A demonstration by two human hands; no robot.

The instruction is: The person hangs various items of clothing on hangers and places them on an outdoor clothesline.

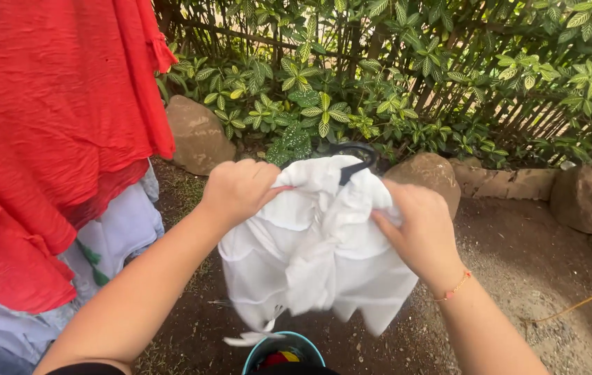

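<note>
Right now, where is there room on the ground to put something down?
The bare dirt on the right, between the stones and the orange cord, is free. The left is crowded with hanging red cloth. Below the hands, the white garment and bucket fill the space.

Hanging laundry: a red cloth (53,118) is hung at the left; pale blue garments (119,232) are seen beneath it.
Vegetation: a green leafy hedge (379,76) is spread across the top, backed by a slatted fence (518,104).
Stones: rounded rocks (198,135) are set along the foot of the hedge.
Ground: bare dirt (518,271) is crossed by a yellow cord (580,304) at the right.
Container: a teal bucket (283,345) is placed at the bottom edge, with coloured items inside.
</note>
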